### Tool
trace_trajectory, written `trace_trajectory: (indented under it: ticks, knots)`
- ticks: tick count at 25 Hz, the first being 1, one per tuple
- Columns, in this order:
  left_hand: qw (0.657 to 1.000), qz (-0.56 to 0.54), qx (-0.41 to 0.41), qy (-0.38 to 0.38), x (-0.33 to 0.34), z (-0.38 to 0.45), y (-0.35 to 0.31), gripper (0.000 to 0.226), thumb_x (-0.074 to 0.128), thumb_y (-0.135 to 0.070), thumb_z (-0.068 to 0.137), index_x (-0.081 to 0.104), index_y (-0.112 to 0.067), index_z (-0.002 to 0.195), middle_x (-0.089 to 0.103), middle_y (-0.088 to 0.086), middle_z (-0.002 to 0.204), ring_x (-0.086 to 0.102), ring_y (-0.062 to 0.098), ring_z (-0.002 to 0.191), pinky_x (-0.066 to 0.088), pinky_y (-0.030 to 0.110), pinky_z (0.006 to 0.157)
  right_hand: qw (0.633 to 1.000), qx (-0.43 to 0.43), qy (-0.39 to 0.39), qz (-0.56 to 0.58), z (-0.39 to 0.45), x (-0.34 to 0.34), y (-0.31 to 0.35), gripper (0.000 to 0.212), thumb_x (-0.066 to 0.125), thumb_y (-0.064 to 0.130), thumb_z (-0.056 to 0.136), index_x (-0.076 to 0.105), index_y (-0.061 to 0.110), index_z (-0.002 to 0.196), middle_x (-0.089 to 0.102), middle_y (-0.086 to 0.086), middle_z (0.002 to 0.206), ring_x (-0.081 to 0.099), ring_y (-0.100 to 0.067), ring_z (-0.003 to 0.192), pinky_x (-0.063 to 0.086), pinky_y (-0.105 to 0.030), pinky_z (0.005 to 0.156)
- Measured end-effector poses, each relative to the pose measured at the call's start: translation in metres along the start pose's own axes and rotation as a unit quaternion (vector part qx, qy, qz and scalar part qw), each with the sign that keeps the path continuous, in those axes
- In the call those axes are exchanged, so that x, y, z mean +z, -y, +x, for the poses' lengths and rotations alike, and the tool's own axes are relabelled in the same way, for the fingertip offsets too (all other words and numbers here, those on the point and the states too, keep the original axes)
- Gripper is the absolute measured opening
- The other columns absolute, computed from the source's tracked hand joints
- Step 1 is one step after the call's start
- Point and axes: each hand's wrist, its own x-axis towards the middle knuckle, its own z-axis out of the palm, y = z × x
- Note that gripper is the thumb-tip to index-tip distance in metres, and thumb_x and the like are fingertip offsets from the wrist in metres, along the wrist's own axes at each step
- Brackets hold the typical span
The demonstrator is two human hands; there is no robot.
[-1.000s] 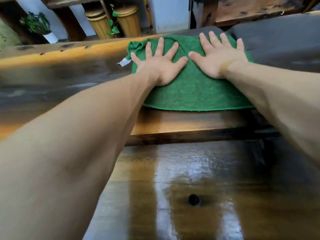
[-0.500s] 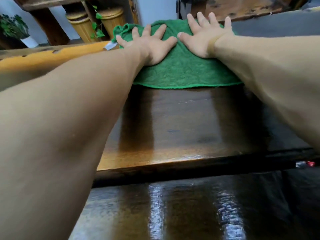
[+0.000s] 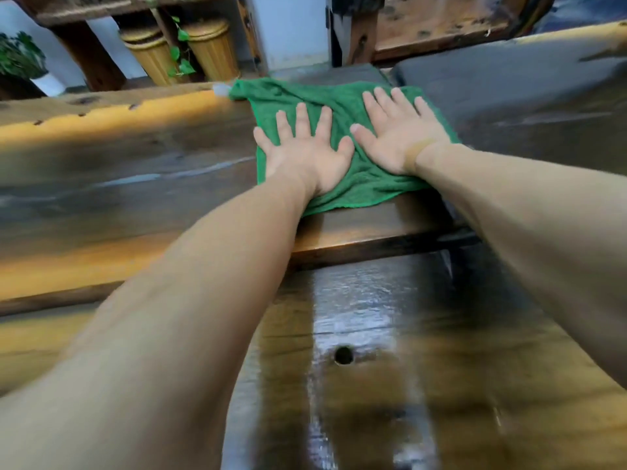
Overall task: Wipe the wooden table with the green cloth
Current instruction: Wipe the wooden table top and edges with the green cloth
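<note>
Both hands flat on the cloth, arms stretched across the table.

Near to far: both arms reach out straight; the left hand (image 3: 307, 161) and right hand (image 3: 397, 137) press the green cloth (image 3: 342, 96) with fingers spread, near the wooden table (image 3: 118, 184)'s far edge, bare wood stretching left.

a rustic home or teahouse-like room: a thick, glossy dark wooden slab bench (image 3: 135, 184), two woven yellow bamboo baskets (image 3: 183, 52) under rough timber shelving (image 3: 84, 45), trailing green ivy leaves (image 3: 179, 52), and a potted green plant (image 3: 20, 59).
</note>
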Motion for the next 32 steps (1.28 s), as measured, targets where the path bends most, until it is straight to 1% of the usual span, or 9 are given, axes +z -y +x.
trace_trajectory:
  ticks: [3, 6, 9, 13, 18, 26, 29, 32]
  knots:
    - [1.000, 0.004, 0.011, 0.000, 0.010, -0.043, -0.009, 0.070, 0.015, -0.060, 0.100, -0.003, -0.030, 0.161, -0.013, 0.007, 0.169, -0.014, 0.035, 0.153, -0.009, 0.067, 0.117, 1.000, 0.003, 0.015, -0.001, -0.046, 0.002, -0.001, 0.072, 0.017, 0.058, 0.101, -0.001, 0.021, 0.160, -0.007, 0.000, 0.167, -0.009, -0.020, 0.153, -0.004, -0.046, 0.122]
    - [1.000, 0.002, 0.017, 0.006, 0.014, -0.085, -0.018, 0.070, 0.015, -0.058, 0.101, -0.003, -0.027, 0.161, -0.015, 0.009, 0.168, -0.014, 0.033, 0.154, -0.008, 0.063, 0.119, 1.000, -0.004, 0.023, -0.004, -0.091, 0.002, -0.001, 0.072, 0.018, 0.058, 0.101, -0.002, 0.021, 0.159, -0.009, 0.000, 0.167, -0.009, -0.020, 0.153, -0.004, -0.046, 0.122]
    - [1.000, 0.009, 0.024, 0.016, 0.020, -0.128, -0.029, 0.071, 0.013, -0.058, 0.101, -0.004, -0.025, 0.161, -0.015, 0.010, 0.168, -0.014, 0.032, 0.154, -0.008, 0.059, 0.120, 0.999, 0.000, 0.046, -0.002, -0.136, 0.001, -0.005, 0.071, 0.016, 0.058, 0.101, -0.004, 0.022, 0.159, -0.011, 0.001, 0.167, -0.011, -0.019, 0.152, -0.005, -0.045, 0.122]
    - [0.999, 0.012, 0.044, 0.012, 0.027, -0.192, -0.041, 0.072, 0.013, -0.058, 0.101, -0.005, -0.021, 0.161, -0.015, 0.011, 0.167, -0.014, 0.031, 0.154, -0.008, 0.057, 0.121, 0.997, 0.006, 0.072, -0.002, -0.203, 0.000, -0.005, 0.070, 0.015, 0.056, 0.102, -0.009, 0.023, 0.159, -0.017, 0.003, 0.165, -0.016, -0.018, 0.152, -0.007, -0.045, 0.122]
    - [0.998, 0.012, 0.052, 0.024, 0.041, -0.280, -0.057, 0.074, 0.014, -0.057, 0.102, -0.006, -0.018, 0.161, -0.018, 0.012, 0.167, -0.017, 0.032, 0.153, -0.009, 0.057, 0.121, 0.996, 0.009, 0.090, 0.001, -0.294, 0.006, -0.005, 0.071, 0.015, 0.057, 0.102, -0.012, 0.023, 0.158, -0.021, 0.003, 0.164, -0.019, -0.018, 0.151, -0.009, -0.045, 0.122]
    - [0.997, 0.006, 0.056, 0.056, 0.060, -0.434, -0.079, 0.074, 0.014, -0.058, 0.101, -0.009, -0.020, 0.160, -0.021, 0.012, 0.166, -0.020, 0.033, 0.152, -0.010, 0.060, 0.119, 0.993, 0.014, 0.114, 0.003, -0.451, 0.015, -0.003, 0.074, 0.015, 0.061, 0.100, -0.013, 0.023, 0.158, -0.022, 0.003, 0.164, -0.021, -0.016, 0.150, -0.010, -0.044, 0.122]
    - [0.997, 0.005, 0.057, 0.056, 0.064, -0.490, -0.087, 0.075, 0.014, -0.060, 0.101, -0.008, -0.020, 0.160, -0.020, 0.012, 0.166, -0.019, 0.033, 0.152, -0.010, 0.060, 0.119, 0.992, 0.013, 0.123, 0.004, -0.504, 0.015, -0.002, 0.076, 0.015, 0.062, 0.100, -0.013, 0.023, 0.158, -0.023, 0.003, 0.164, -0.021, -0.016, 0.150, -0.011, -0.044, 0.121]
    - [0.997, 0.004, 0.059, 0.059, 0.070, -0.542, -0.090, 0.076, 0.013, -0.061, 0.101, -0.010, -0.020, 0.160, -0.023, 0.013, 0.165, -0.021, 0.033, 0.152, -0.011, 0.060, 0.119, 0.991, 0.011, 0.136, 0.001, -0.554, 0.018, 0.001, 0.078, 0.014, 0.065, 0.098, -0.016, 0.024, 0.157, -0.026, 0.004, 0.162, -0.024, -0.017, 0.149, -0.011, -0.046, 0.121]
